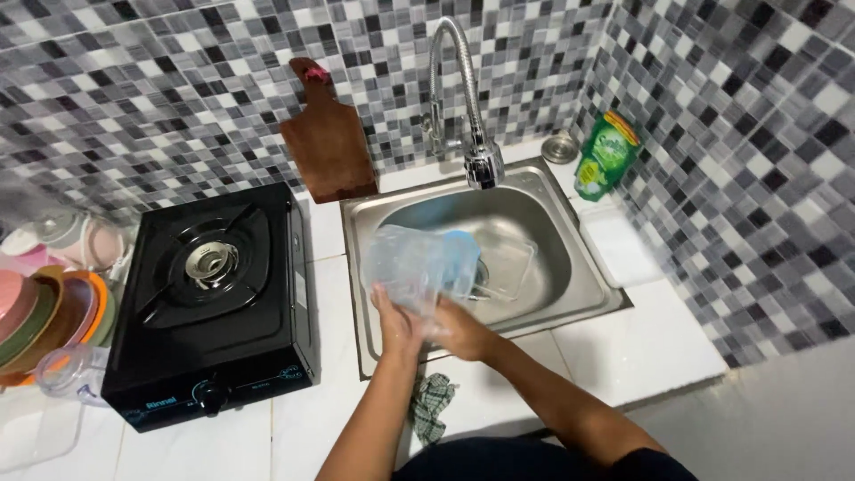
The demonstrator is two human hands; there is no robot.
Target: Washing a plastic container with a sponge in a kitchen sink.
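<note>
left hand (394, 322) + right hand (459, 328) both wrapped around a clear plastic container (411, 263), held up over the front edge of the steel sink (543, 191) | faucet (482, 165) right above | black gas stove (209, 303) sits just left on the table (641, 343)

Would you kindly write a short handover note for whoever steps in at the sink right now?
Left hand: gripping the clear plastic jug from below, over the sink.
Right hand: pressed against the jug's lower side.
Inside the sink: a clear plastic container lies in the basin, under the tap.
Green soap pouch stands in the right corner; a checked cloth hangs at the counter's front edge.
Done: jug is in hand.
Left: whether it is clean cannot be told.
</note>
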